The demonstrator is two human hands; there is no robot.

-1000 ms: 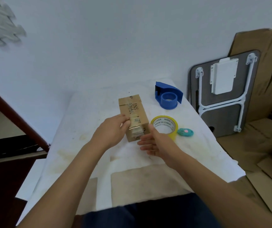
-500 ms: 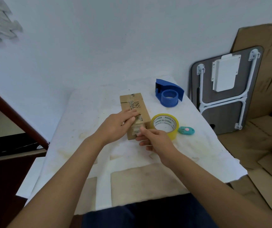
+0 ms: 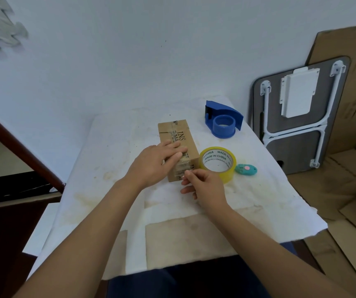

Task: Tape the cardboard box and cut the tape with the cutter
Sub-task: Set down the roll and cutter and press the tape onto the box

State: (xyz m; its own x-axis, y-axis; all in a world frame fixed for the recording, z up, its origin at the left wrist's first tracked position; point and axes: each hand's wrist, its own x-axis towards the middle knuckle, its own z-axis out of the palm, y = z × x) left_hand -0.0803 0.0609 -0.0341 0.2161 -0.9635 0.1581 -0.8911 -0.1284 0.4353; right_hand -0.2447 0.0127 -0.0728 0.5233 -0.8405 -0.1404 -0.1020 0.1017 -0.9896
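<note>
- Head camera looks down on a table (image 3: 112, 203) covered with a stained white cloth, pushed against a pale wall (image 3: 129, 61).
- To the right, a grey folding table (image 3: 297, 138) with white legs leans on the wall, with flat sheets of cardboard (image 3: 349, 82) behind it and more on the floor.
- A long cardboard box (image 3: 178, 136) lies near the middle of the table, its far end toward the wall; clear tape runs along its top and down the near end, and the letters "INS" show on top.
- The left hand (image 3: 155, 164) lies palm down, fingers flat and uncurled, pressing on the near part of the box top.
- The right hand (image 3: 205, 186) is at the near end of the box, thumb and forefinger pinched at the tape there; whether they actually grip the tape cannot be told.
- A blue tape holder (image 3: 223, 121) stands behind and right of the box, apart from it.
- A yellow roll of tape (image 3: 218, 163), printed "MADE IN CHINA", lies flat just beside the box's right side, by the right hand.
- A small teal cutter (image 3: 246, 169) with a pink button lies just right of the roll, with no hand on it.
</note>
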